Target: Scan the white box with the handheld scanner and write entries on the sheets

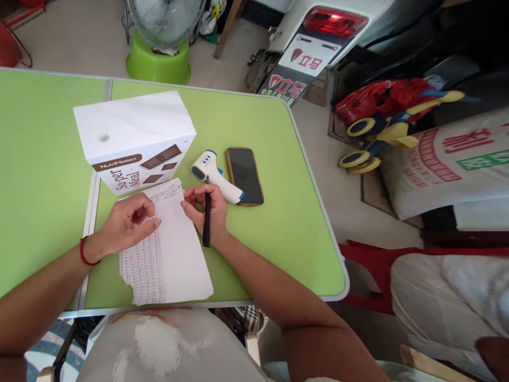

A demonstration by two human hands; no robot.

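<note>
A sheet of paper (181,265) with dense handwriting down its left side lies on the green table, its lower left edge ragged. Over its upper left part is my left hand (129,223), fingers loosely curled and thumb held apart, with nothing visible between them. My right hand (210,209) rests by the sheet's right edge with a black pen (207,223) held among its fingers, thumb and index close to the paper. Just beyond that hand lies a white and blue infrared thermometer (225,183), next to a dark phone (245,175).
A white NutriMotion box (135,127) stands behind the paper on the green table (286,239). Past the far edge are a fan (165,21) on a green stool (159,62) and a scooter's rear (310,48). A printed sack (449,164) and a seated person (437,297) are at right.
</note>
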